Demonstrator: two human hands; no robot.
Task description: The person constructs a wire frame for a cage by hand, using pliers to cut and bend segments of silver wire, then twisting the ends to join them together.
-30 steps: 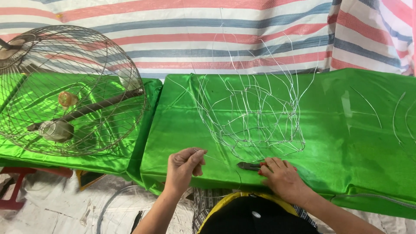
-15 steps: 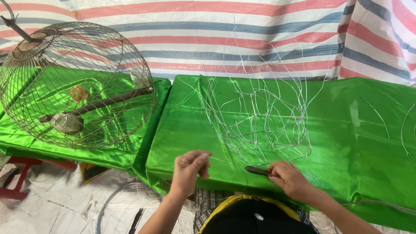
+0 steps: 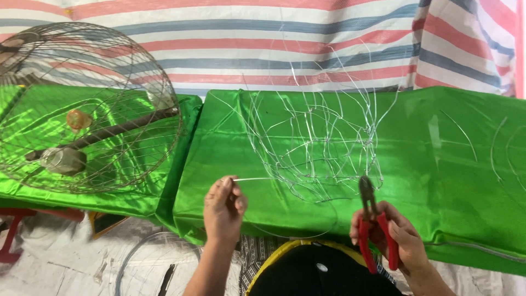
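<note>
Since a second ago the right hand point(image 3: 397, 235) has lifted the red-handled pliers point(image 3: 372, 222) off the table point(image 3: 438, 164), fist closed on them; left hand point(image 3: 223, 208) now pinches a wire end point(image 3: 255, 178) of the wire frame point(image 3: 312, 148); cutting or bending looks imminent.

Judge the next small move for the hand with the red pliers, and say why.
Probably bring the pliers in the right hand left to the wire end pinched by the left hand. The nose points up, clear of the wire frame, gripping nothing.
</note>
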